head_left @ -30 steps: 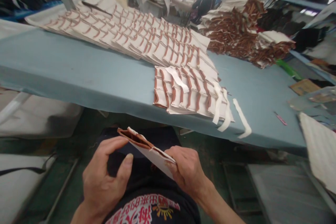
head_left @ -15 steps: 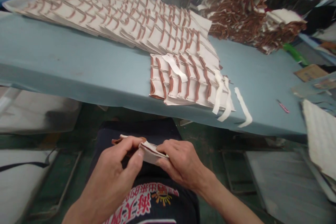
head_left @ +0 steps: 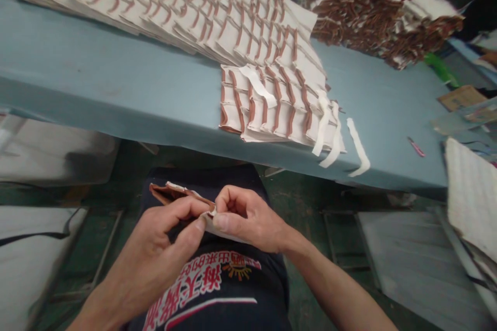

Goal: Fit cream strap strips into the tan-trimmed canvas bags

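Note:
Over my lap I hold a small white fabric piece with brown trim (head_left: 171,192). My left hand (head_left: 163,248) pinches it from the left, thumb and forefinger closed on its edge. My right hand (head_left: 248,217) grips the same piece from the right, fingers curled, and the two thumbs nearly touch. The brown trimmed end sticks out to the left of my hands. Ahead, on the blue-grey table (head_left: 97,88), lies a small fanned group of the same pieces (head_left: 272,108).
Long overlapping rows of the same pieces (head_left: 174,5) cover the far table. A heap of brown-trimmed pieces (head_left: 368,5) sits at the back right. White strips (head_left: 359,147) and a small pink tool (head_left: 416,147) lie near the front edge. Pale bins stand low on the left.
My hands have closed together on the piece, which now lies flatter and mostly hidden between them. The view has tilted down, closer to the table.

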The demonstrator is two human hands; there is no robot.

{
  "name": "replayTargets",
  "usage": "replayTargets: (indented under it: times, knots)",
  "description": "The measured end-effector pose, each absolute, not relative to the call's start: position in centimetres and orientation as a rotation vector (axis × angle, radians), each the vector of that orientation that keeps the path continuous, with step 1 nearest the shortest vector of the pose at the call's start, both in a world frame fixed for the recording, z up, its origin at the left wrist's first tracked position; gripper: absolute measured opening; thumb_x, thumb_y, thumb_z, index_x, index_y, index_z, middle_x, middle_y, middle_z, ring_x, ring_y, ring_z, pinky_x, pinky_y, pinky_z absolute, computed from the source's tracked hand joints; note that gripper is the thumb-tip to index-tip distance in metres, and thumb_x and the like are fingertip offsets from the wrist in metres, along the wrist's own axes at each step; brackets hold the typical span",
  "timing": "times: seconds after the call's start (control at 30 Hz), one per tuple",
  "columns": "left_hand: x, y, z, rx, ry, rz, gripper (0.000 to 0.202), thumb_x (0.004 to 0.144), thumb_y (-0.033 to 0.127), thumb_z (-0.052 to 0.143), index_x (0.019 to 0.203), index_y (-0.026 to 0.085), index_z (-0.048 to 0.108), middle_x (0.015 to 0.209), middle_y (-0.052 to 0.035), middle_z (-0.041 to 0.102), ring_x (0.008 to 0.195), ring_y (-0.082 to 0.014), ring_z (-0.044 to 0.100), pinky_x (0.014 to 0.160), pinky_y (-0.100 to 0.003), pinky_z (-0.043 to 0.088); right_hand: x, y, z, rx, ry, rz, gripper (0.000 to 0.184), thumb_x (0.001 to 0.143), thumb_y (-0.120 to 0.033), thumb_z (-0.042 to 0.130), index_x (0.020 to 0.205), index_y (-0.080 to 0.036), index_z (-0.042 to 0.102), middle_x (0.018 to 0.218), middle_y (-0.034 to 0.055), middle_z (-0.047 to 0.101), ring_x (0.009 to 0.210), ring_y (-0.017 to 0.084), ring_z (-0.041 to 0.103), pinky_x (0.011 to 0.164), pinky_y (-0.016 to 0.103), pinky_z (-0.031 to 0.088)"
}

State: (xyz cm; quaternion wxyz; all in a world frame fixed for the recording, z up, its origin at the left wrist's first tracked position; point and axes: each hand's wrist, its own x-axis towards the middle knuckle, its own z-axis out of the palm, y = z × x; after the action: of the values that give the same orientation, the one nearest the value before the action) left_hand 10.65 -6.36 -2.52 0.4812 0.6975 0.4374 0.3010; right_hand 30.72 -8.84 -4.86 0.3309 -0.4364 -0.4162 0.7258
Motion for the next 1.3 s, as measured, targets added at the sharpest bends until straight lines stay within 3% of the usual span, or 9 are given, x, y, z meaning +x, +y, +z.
replayTargets:
  times: [0.2, 0.37, 0.57, 0.77, 0.97, 1.03, 1.13, 1.2, 1.3]
  knots:
    - [9.8, -7.1, -3.6, 1.635, 1.035, 0.697, 0.027, 0.093, 0.037, 0.064, 0.077, 0.028, 0.083, 0.072, -0.0011, 0.083, 0.060, -0.0221, 0.074, 0.060, -0.028, 0.060, 30.8, -9.4, -4.9, -1.133, -1.177, 1.881, 0.051, 0.088, -0.064, 0.083, 0.086, -0.022, 0.055, 0.067, -0.0101, 0.048, 0.058, 0.008, 0.038, 0.053, 0.021, 0.032]
    - [10.1, -7.3, -2.9, 1.572, 1.088, 0.674, 0.022, 0.084, 0.043, 0.071, 0.074, 0.027, 0.082, 0.075, -0.0037, 0.084, 0.065, -0.0249, 0.076, 0.060, -0.029, 0.063, 29.9, -10.7, -4.1, -1.377, -1.561, 1.302, 0.018, 0.099, -0.036, 0.068, 0.092, -0.023, 0.058, 0.075, -0.0057, 0.061, 0.062, 0.010, 0.051, 0.058, 0.022, 0.040]
    - [10.1, -7.4, -3.6, 1.495, 1.148, 0.758, 0.029, 0.086, 0.047, 0.078, 0.065, 0.027, 0.078, 0.063, -0.0002, 0.075, 0.055, -0.0194, 0.067, 0.052, -0.025, 0.056, 28.1, -12.4, -4.2, -1.462, -1.651, 0.860, 0.012, 0.102, -0.032, 0.062, 0.094, -0.023, 0.061, 0.079, -0.0018, 0.067, 0.066, 0.013, 0.060, 0.064, 0.026, 0.046]
    - [8.2, -9.0, -4.4, 1.678, 1.143, 0.957, 0.017, 0.092, 0.034, 0.076, 0.076, 0.030, 0.081, 0.069, 0.0045, 0.079, 0.054, -0.0156, 0.071, 0.050, -0.018, 0.056, 28.2, -12.5, -3.9, -1.314, -1.497, 1.133, 0.016, 0.100, -0.037, 0.069, 0.098, -0.022, 0.064, 0.083, -0.0019, 0.067, 0.069, 0.012, 0.059, 0.066, 0.025, 0.050]
    - [6.6, -9.3, -4.0, 1.760, 1.120, 0.917, 0.029, 0.095, 0.045, 0.080, 0.071, 0.029, 0.084, 0.063, 0.0027, 0.080, 0.049, -0.0170, 0.073, 0.049, -0.020, 0.057, 29.6, -9.2, -3.6, -0.891, -1.728, 1.333, 0.028, 0.108, -0.042, 0.062, 0.123, -0.020, 0.072, 0.126, 0.0066, 0.080, 0.082, 0.012, 0.067, 0.073, 0.025, 0.057]
    - [6.3, -9.1, -4.1, 1.717, 1.090, 0.901, 0.033, 0.095, 0.049, 0.083, 0.069, 0.028, 0.084, 0.061, 0.0025, 0.080, 0.047, -0.0165, 0.073, 0.048, -0.019, 0.057, 29.6, -8.2, -3.3, -0.864, -1.814, 1.392, 0.027, 0.113, -0.040, 0.056, 0.122, -0.022, 0.073, 0.124, 0.0033, 0.082, 0.080, 0.010, 0.068, 0.071, 0.022, 0.056]
    - [5.9, -8.7, -4.4, 1.682, 1.001, 0.907, 0.037, 0.098, 0.058, 0.081, 0.075, 0.029, 0.087, 0.062, 0.0020, 0.081, 0.049, -0.0163, 0.075, 0.050, -0.017, 0.058, 29.7, -7.1, -2.7, -0.826, -1.961, 1.361, 0.013, 0.110, -0.034, 0.067, 0.114, -0.026, 0.076, 0.117, -0.0009, 0.084, 0.090, 0.010, 0.076, 0.079, 0.017, 0.058]
    - [5.7, -8.5, -4.5, 1.680, 0.914, 0.915, 0.040, 0.100, 0.062, 0.077, 0.078, 0.030, 0.087, 0.063, 0.0028, 0.082, 0.051, -0.0149, 0.077, 0.052, -0.015, 0.059, 29.9, -6.6, -2.5, -0.719, -2.032, 1.310, 0.006, 0.106, -0.028, 0.074, 0.110, -0.026, 0.077, 0.115, 0.0006, 0.086, 0.099, 0.012, 0.080, 0.089, 0.016, 0.059]
    - [5.6, -8.3, -4.4, 1.692, 0.837, 0.902, 0.038, 0.102, 0.061, 0.076, 0.081, 0.031, 0.084, 0.069, 0.0039, 0.083, 0.058, -0.0132, 0.079, 0.059, -0.013, 0.060, 30.2, -6.2, -2.5, -0.571, -2.066, 1.189, 0.008, 0.109, -0.023, 0.070, 0.109, -0.019, 0.076, 0.113, 0.0070, 0.086, 0.104, 0.014, 0.081, 0.096, 0.018, 0.059]
